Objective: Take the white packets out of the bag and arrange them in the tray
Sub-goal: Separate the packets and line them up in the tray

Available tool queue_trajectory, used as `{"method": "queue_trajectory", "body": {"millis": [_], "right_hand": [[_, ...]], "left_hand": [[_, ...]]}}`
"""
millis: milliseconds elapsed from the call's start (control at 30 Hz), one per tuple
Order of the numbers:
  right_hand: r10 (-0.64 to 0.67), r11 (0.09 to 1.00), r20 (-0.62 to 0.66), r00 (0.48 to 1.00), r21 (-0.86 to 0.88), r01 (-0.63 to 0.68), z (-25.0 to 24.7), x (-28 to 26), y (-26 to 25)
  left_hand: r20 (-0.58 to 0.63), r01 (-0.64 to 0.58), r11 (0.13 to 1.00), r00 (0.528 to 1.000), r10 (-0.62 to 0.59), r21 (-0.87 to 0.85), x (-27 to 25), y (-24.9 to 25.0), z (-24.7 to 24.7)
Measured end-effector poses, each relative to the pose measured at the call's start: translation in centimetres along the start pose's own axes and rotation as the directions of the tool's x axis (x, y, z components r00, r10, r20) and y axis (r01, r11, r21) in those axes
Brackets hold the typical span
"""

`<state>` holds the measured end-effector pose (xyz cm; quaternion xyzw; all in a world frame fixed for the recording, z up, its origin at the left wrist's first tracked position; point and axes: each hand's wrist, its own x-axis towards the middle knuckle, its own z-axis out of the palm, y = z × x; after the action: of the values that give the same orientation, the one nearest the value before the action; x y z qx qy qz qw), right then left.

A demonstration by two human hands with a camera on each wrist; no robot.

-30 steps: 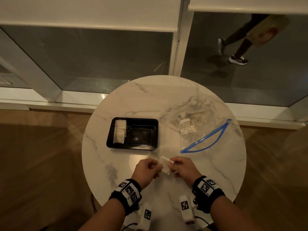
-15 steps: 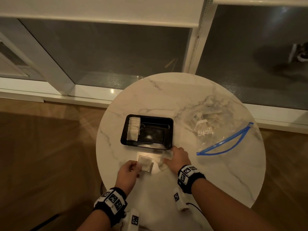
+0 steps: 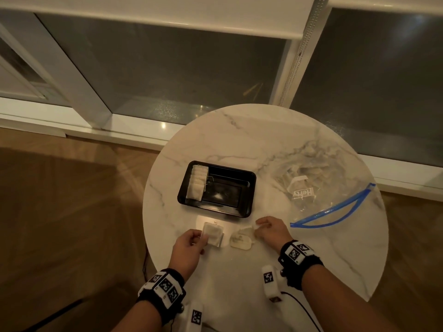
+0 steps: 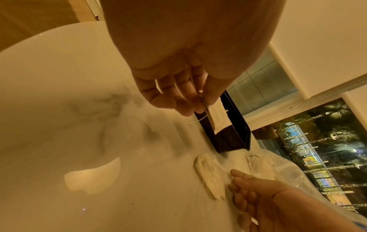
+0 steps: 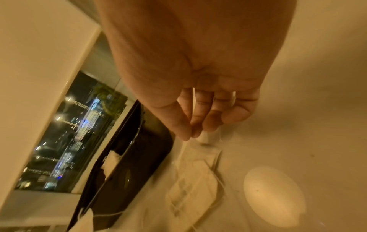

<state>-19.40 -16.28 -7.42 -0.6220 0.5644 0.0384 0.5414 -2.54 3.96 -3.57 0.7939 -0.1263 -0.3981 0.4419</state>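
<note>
A black tray sits mid-table with a row of white packets along its left side. To its right lies the clear bag with a blue zip, more packets inside. My left hand pinches one white packet between thumb and fingers just in front of the tray; the left wrist view shows this pinch. My right hand pinches the far edge of a small pile of loose packets lying on the table. In the right wrist view its fingertips meet that pile.
The round marble table stands against a low window sill. The table's edge is close behind both wrists, with wooden floor to the left. A lamp's bright reflection lies on the marble near the loose packets.
My hands have parted. The left one carried a single packet leftward; the right one moved forward and right and lowered the other packets onto the table in front of the tray.
</note>
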Motion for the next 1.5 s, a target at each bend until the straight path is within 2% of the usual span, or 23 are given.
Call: {"method": "queue_trajectory", "body": {"millis": [67, 133, 200, 300, 467, 633, 800, 933, 1067, 1200, 1333, 1433, 1500], "right_hand": [[-0.052, 0.998, 0.018, 0.998, -0.019, 0.053, 0.0, -0.2, 0.5], [-0.130, 0.973, 0.036, 0.991, -0.190, 0.134, 0.5, -0.4, 0.4], [-0.177, 0.909, 0.047, 0.983, -0.375, 0.181, 1.3, -0.4, -0.2], [-0.208, 0.862, 0.034, 0.978, -0.466, 0.200, 2.1, -0.5, -0.9], [-0.189, 0.933, 0.000, 0.982, -0.312, 0.180, 1.2, -0.8, 0.1], [-0.113, 0.991, -0.042, 0.993, 0.064, 0.115, -1.2, -1.8, 2.1], [-0.066, 0.896, -0.079, 0.995, 0.435, 0.094, -3.4, -4.6, 1.6], [-0.107, 0.717, 0.021, 0.994, 0.694, 0.063, -4.0, -6.4, -0.2], [-0.167, 0.692, 0.043, 0.985, 0.717, 0.086, -3.5, -6.8, -2.1], [-0.205, 0.730, 0.036, 0.978, 0.671, 0.129, -2.8, -6.9, -3.3], [-0.180, 0.766, 0.069, 0.981, 0.636, 0.096, -2.6, -7.1, -4.0], [-0.245, 0.772, 0.119, 0.962, 0.625, 0.119, -2.6, -7.4, -4.7], [-0.297, 0.811, 0.125, 0.947, 0.557, 0.181, -2.6, -7.4, -5.3]], "left_hand": [[0.006, -0.005, 1.000, 1.000, 0.005, 0.012, 0.0, 0.3, 0.4], [0.012, 0.001, 1.000, 1.000, -0.001, 0.000, -0.1, 0.6, 0.9], [0.029, 0.011, 1.000, 1.000, -0.011, -0.015, -0.1, 1.0, 1.6], [0.044, 0.006, 1.000, 0.999, -0.006, -0.004, -0.1, 1.3, 2.2], [0.037, 0.006, 1.000, 0.999, -0.006, -0.005, -0.2, 1.5, 2.6], [0.051, 0.086, 0.986, 0.996, -0.079, -0.141, -0.3, 2.0, 3.2], [0.031, 0.083, 0.961, 0.996, -0.078, -0.265, -0.3, 3.3, 4.0], [0.047, -0.021, 0.989, 0.999, 0.028, -0.148, -0.5, 4.2, 4.9], [0.126, -0.059, 0.997, 0.990, 0.066, -0.052, -0.1, 5.0, 6.0], [0.270, -0.065, 0.996, 0.960, 0.080, -0.064, -0.3, 6.5, 6.7], [0.270, -0.192, 0.981, 0.946, 0.177, 0.031, 0.1, 6.7, 6.5], [0.242, -0.223, 0.975, 0.947, 0.213, 0.017, 0.3, 6.9, 6.1], [0.235, -0.218, 0.976, 0.948, 0.215, -0.012, 0.3, 7.1, 5.8]]}}
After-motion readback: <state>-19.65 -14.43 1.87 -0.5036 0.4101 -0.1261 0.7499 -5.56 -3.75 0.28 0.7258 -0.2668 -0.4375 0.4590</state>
